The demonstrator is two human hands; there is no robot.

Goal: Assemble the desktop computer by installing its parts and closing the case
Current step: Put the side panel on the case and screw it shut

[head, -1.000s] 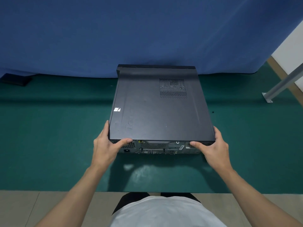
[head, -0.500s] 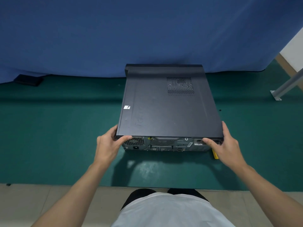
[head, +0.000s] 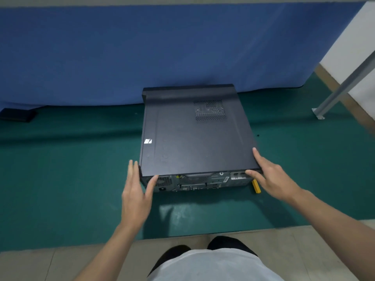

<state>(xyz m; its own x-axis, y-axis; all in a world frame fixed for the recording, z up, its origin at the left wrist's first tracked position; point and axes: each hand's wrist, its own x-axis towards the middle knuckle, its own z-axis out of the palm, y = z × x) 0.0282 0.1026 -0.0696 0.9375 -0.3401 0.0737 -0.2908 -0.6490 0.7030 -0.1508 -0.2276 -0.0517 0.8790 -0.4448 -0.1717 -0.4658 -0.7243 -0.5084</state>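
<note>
A black desktop computer case [head: 194,138] lies flat on the green mat, its cover panel on top and its rear ports facing me. My left hand [head: 136,191] is at the near left corner with fingers straight; its thumb touches the rear face. My right hand [head: 269,175] is at the near right corner, fingers straight along the side edge and thumb on the rear edge. Neither hand grips the case. A vent grille [head: 210,111] shows on the cover's far right.
A yellow tool handle [head: 256,186] pokes out beside the case's near right corner. The green mat [head: 60,179] ends at a tiled floor near my feet. A blue cloth [head: 142,47] hangs behind. A metal frame leg [head: 341,90] stands at right, a dark object [head: 17,115] at far left.
Both hands have released their hold on the case's near corners and opened, fingers now straight. The case has moved slightly away from me and rests flat on the mat.
</note>
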